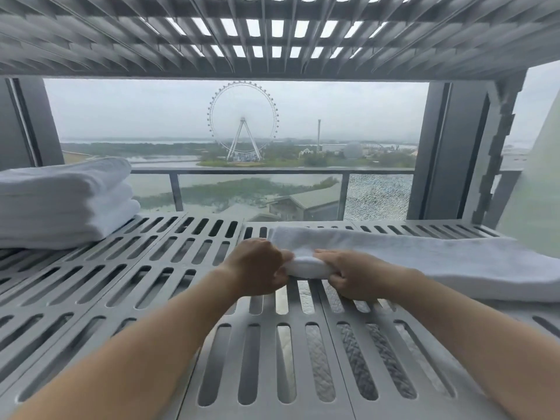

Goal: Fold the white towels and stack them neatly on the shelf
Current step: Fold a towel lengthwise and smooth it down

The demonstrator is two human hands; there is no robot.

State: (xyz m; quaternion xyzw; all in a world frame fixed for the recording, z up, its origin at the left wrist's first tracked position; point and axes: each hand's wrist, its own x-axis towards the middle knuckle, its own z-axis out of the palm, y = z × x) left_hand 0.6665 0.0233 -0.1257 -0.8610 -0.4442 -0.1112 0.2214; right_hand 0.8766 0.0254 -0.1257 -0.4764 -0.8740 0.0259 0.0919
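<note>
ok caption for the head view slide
Left hand and right hand grip a long white towel on a slotted grey shelf, folded white towel stack at left.

Folded towel stack (60,201) left on slotted shelf (157,268), long white towel (424,256) lying flat right

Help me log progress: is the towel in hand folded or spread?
Partly folded: the towel lies as a long strip on the shelf, its end doubled over, gripped by left hand and right hand.

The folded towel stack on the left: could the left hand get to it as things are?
Probably yes: only bare shelf lies between the left hand and the stack, though that hand now grips the other towel.
</note>
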